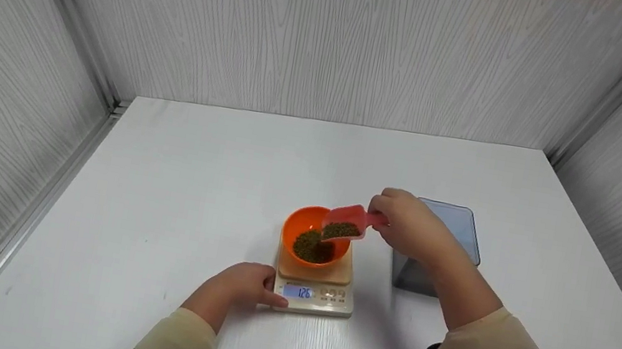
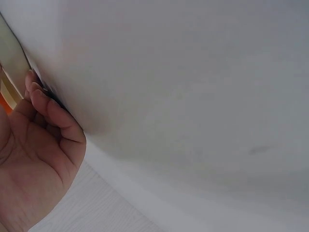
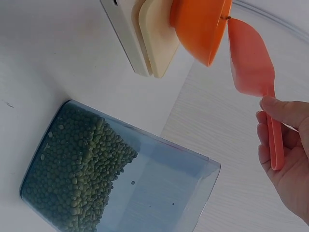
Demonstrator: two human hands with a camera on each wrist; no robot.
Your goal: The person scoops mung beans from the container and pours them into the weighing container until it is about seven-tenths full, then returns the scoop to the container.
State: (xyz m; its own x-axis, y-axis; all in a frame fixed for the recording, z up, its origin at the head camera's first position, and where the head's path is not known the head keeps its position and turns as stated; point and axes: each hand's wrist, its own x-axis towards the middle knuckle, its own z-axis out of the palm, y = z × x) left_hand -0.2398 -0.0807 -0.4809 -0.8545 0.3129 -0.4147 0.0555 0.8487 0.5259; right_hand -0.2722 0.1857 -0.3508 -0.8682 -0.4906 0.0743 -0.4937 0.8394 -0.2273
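My right hand grips the handle of a red plastic scoop, also seen in the right wrist view. Mung beans lie in the scoop, which tilts over the rim of an orange bowl. More beans cover the bottom of that bowl. Under it is a kitchen scale with a lit digital display. At the scale's front left corner my left hand holds on, thumb over the top edge. In the left wrist view its fingers curl against the scale's side.
To the right of the scale stands a clear bluish container, partly behind my right forearm in the head view. Mung beans fill its lower part. Everything sits on a white table, with pale wood-grain panels at the back and sides.
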